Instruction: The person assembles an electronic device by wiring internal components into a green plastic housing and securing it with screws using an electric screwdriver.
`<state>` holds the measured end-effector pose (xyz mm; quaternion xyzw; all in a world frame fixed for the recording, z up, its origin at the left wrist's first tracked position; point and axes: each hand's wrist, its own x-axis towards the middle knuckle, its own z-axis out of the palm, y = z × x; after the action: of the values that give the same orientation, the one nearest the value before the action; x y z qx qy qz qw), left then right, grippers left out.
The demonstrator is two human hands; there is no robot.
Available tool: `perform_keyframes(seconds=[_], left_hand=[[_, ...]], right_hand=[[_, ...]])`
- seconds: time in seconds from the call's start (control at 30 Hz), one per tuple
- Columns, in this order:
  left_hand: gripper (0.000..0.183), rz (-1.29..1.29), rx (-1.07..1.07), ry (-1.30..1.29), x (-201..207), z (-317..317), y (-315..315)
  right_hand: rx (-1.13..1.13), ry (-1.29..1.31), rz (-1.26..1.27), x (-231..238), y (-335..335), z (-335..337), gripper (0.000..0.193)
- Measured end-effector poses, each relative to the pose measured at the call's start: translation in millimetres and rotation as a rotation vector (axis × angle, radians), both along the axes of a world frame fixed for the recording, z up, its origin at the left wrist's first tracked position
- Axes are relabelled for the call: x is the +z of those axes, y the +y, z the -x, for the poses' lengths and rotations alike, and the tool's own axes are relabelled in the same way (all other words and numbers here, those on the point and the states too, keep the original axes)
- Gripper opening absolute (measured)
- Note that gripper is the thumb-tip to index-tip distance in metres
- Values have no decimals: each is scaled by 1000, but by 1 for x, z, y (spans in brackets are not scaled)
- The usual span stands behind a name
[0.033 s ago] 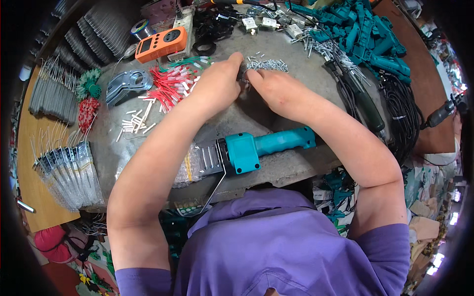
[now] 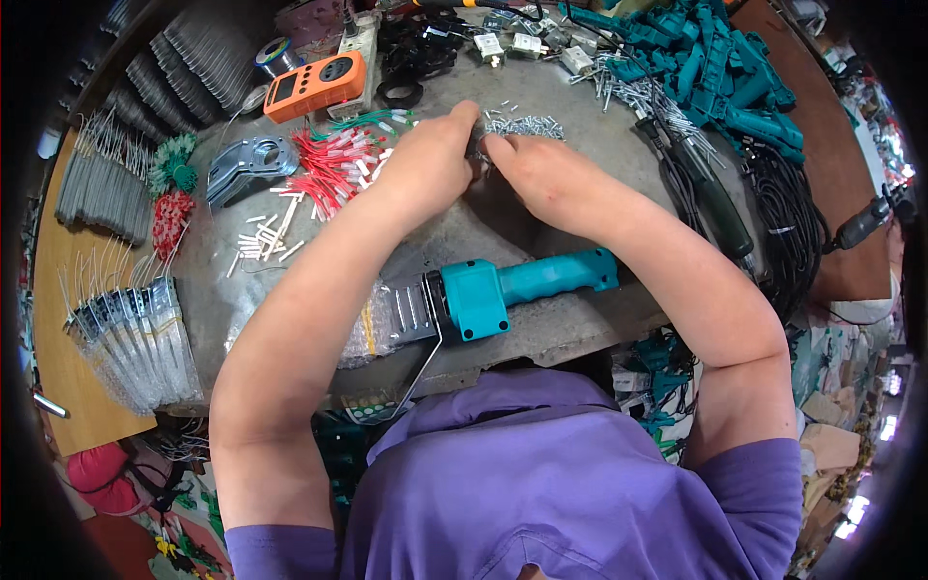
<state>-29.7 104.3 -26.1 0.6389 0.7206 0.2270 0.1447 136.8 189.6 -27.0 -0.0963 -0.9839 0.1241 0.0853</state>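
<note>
Just beyond the hands (image 2: 536, 174) (grasp hidden, so I cannot tell) lie small silvery pieces (image 2: 528, 127).

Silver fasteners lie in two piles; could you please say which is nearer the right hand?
The pile of short fasteners, just beyond the right hand; the pile of longer fasteners lies beside the teal plastic housings.

Soft, even light covers my desk (image 2: 570, 314); a dark shadow pools beneath my right grip (image 2: 543, 172). White glare burns at the lower right rim, the bracket (image 2: 235, 176) shines, straight edges bend outward, and the corners go black
</note>
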Motion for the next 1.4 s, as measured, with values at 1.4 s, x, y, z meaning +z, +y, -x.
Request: perform_keyframes(seconds=[1.4], left_hand=[[30,-245,-225,-215,26,-54,-155]], right_hand=[[-200,120,493,34,-28,-117,26]])
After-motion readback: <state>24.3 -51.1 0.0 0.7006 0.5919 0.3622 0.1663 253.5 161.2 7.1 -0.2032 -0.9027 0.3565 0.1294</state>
